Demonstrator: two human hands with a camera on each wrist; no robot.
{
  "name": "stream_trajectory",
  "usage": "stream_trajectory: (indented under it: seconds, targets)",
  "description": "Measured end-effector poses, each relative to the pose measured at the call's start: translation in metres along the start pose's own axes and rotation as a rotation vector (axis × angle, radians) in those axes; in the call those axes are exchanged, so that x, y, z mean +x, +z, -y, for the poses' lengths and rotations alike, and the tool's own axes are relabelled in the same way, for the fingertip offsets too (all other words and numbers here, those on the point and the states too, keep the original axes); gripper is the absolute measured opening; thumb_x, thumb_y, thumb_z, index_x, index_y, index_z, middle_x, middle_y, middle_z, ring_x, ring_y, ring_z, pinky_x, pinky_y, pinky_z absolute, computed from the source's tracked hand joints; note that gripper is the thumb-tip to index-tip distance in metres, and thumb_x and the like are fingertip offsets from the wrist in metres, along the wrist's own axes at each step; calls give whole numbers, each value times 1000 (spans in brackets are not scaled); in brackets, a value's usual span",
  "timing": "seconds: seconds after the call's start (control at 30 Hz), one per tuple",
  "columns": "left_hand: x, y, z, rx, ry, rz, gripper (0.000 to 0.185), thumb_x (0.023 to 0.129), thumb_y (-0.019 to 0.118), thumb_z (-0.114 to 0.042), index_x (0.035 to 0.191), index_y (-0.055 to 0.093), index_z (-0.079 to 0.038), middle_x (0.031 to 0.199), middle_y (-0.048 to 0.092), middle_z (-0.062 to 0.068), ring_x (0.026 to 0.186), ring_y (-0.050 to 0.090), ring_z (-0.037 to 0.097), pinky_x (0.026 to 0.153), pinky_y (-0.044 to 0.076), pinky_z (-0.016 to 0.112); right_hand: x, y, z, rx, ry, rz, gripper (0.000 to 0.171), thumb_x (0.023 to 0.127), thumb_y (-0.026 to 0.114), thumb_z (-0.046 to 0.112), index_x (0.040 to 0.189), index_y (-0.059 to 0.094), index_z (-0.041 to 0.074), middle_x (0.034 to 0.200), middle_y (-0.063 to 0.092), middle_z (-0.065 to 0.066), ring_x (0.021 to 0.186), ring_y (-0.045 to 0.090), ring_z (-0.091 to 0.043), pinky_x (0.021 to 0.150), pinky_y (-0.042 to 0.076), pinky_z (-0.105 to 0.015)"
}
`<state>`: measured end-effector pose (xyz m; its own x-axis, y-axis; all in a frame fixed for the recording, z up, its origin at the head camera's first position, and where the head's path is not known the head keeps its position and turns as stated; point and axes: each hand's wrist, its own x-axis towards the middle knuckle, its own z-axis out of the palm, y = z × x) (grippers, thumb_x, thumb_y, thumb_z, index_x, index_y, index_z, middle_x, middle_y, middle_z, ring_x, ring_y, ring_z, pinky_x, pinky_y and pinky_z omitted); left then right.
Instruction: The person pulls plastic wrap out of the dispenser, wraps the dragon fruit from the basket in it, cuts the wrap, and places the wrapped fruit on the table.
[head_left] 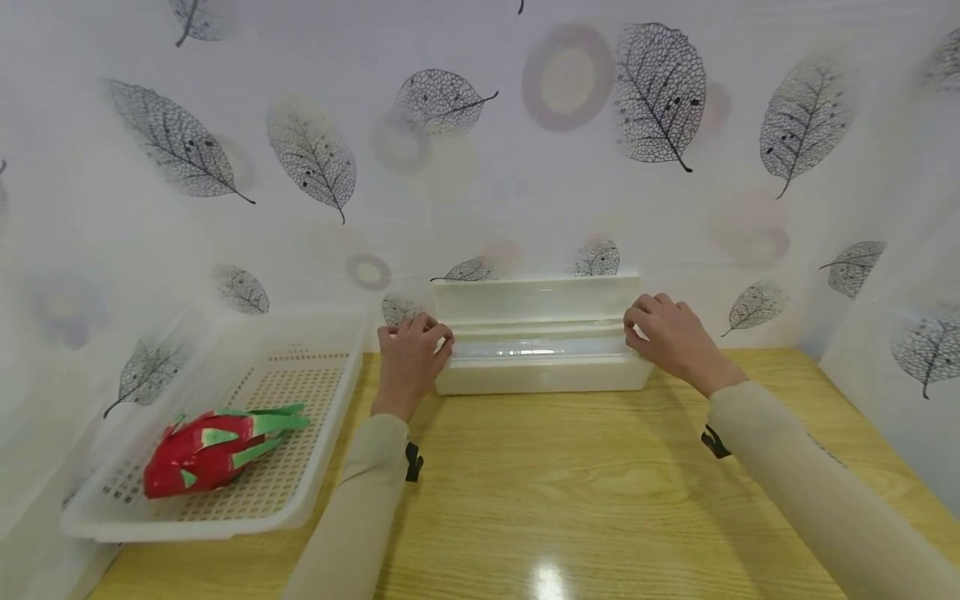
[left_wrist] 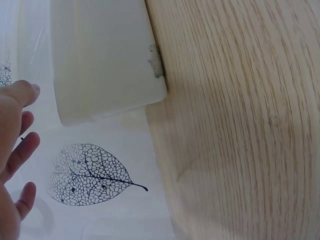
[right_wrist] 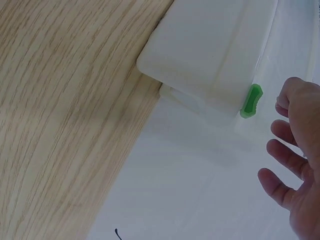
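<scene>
A long cream-white cling film box (head_left: pixel 540 379) stands at the table's back edge with its lid (head_left: pixel 536 300) raised. Shiny clear cling film (head_left: pixel 517 348) shows in its opening. At the left end of the box, my left hand (head_left: pixel 411 360) pinches the film's edge between thumb and fingertips. My right hand (head_left: pixel 671 340) does the same at the right end, its other fingers loosely bent. A green slide cutter (right_wrist: pixel 251 101) sits at the box's right end in the right wrist view. The film is so clear that its edges are hard to make out.
On the left, a white perforated plastic basket (head_left: pixel 318 467) holds a red and green dragon fruit (head_left: pixel 202 454). The wooden table (head_left: pixel 555 492) extends in front of the box. Behind it hangs a white leaf-patterned sheet (head_left: pixel 480 200).
</scene>
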<state>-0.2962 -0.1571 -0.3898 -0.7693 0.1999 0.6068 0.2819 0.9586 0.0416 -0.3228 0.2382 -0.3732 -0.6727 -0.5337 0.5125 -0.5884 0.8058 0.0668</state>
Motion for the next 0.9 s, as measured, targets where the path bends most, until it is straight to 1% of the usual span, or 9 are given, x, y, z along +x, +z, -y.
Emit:
stream_trajectory:
  seconds: [0.13, 0.27, 0.43, 0.53, 0.63, 0.9]
  targets:
    - [0, 0, -1, -12, -14, -11, 10, 97, 71, -28, 98, 76, -19, 106, 67, 5, 97, 66, 26, 92, 49, 60, 1, 1, 1, -4, 0, -5, 6, 91, 69, 3, 95, 66, 6, 100, 65, -14, 88, 60, -35, 62, 47, -46]
    - [1, 1, -1, -22, -20, -26, 10, 98, 70, -27, 99, 75, -19, 108, 65, 6, 98, 65, 28, 92, 48, 61, 1, 1, 2, -14, -10, -41, 8, 90, 70, 2, 93, 64, 6, 99, 63, -14, 85, 60, -34, 59, 46, -44]
    - [4, 0, -2, 11, -20, -45, 10, 99, 69, -29, 101, 75, -21, 110, 66, 6, 101, 64, 31, 94, 48, 62, 3, 0, 1, -25, -35, -86, 11, 88, 71, 1, 91, 61, 5, 98, 61, -15, 79, 58, -33, 55, 44, -42]
    - [6, 0, -2, 29, -17, -64, 11, 99, 69, -30, 102, 75, -21, 110, 67, 5, 101, 64, 31, 95, 47, 61, 3, -1, 1, -25, -29, -85, 12, 88, 71, 1, 92, 59, 5, 98, 61, -15, 79, 57, -33, 56, 43, -42]
    - [6, 0, -3, 30, -12, -74, 11, 98, 70, -29, 103, 75, -20, 109, 67, 5, 101, 64, 31, 95, 47, 62, 4, -3, 1, -19, -11, -65, 11, 90, 69, 3, 92, 58, 6, 99, 61, -15, 82, 57, -34, 59, 44, -44]
    - [5, -1, -4, 6, -25, -89, 11, 98, 70, -28, 103, 74, -20, 110, 67, 5, 102, 64, 30, 95, 47, 61, 3, -6, 3, -7, 10, -36, 8, 93, 66, 4, 93, 58, 5, 100, 61, -16, 83, 56, -34, 60, 44, -44]
